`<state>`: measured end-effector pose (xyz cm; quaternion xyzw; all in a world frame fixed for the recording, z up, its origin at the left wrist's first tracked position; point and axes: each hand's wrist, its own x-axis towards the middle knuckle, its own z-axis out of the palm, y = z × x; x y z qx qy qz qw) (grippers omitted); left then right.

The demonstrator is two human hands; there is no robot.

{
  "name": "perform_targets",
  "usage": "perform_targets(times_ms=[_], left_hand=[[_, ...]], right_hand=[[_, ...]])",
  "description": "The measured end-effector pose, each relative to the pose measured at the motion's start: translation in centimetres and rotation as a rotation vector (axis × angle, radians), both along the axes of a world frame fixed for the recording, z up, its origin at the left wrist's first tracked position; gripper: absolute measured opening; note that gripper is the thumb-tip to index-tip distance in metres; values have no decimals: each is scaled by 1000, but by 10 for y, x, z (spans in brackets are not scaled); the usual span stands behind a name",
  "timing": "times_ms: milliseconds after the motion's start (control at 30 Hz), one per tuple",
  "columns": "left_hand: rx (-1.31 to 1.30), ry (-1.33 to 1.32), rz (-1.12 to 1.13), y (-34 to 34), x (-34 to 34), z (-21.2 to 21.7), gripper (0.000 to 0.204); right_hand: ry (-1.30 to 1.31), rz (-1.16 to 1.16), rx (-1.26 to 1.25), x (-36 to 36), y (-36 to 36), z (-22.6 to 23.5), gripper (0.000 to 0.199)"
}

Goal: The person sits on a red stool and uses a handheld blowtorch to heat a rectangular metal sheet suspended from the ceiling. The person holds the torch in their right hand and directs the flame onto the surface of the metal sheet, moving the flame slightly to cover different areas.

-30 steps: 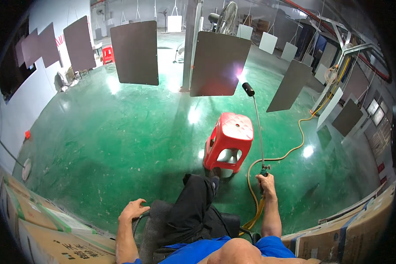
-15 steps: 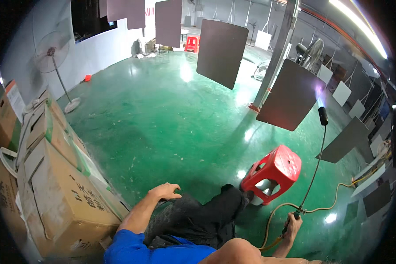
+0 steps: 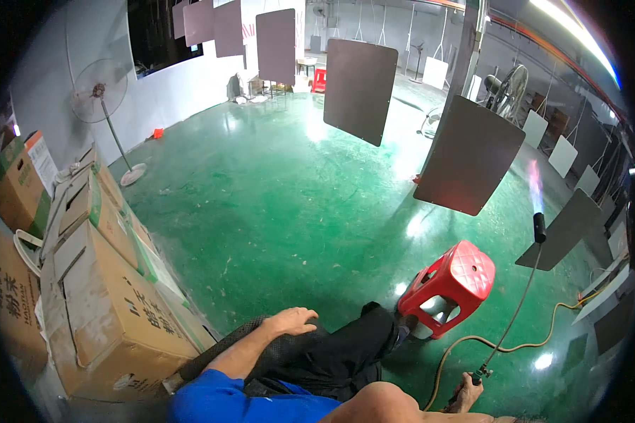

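Note:
My right hand is wrapped round the handle of a gas torch at the lower right. The torch's long thin wand slants up to a black nozzle, where a blue and pink flame burns. That flame stands apart from the right edge of a hanging dark grey panel with rounded corners. Another dark panel hangs behind the nozzle. A tan hose loops beside the wand. Lying over a dark mesh-like surface near my leg, my left hand is open and holds nothing.
A red plastic stool stands by my foot. Cardboard boxes are stacked at the left, with a standing fan beyond. More panels hang in a row. A metal post rises behind the near panel.
My right hand has lowered the torch and drawn it right. Its flame has left the near panel's right edge. The view has shifted slightly; my left hand keeps its relaxed pose.

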<state>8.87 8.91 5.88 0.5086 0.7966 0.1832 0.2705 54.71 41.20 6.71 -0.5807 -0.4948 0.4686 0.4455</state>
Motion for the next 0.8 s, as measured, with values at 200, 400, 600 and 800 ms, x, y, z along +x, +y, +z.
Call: perform_targets(times_ms=[200, 400, 600, 800], left_hand=[[85, 37, 348, 19, 0, -118, 52], [-70, 75, 562, 23, 5, -127, 49], [-79, 111, 596, 33, 12, -126, 46], [-46, 140, 631, 31, 18, -126, 44]], right_hand=[[141, -5, 110, 33, 10, -16, 14], [87, -68, 57, -15, -24, 60, 13], [79, -92, 95, 0, -24, 50, 13], [102, -64, 75, -3, -22, 59, 14]])
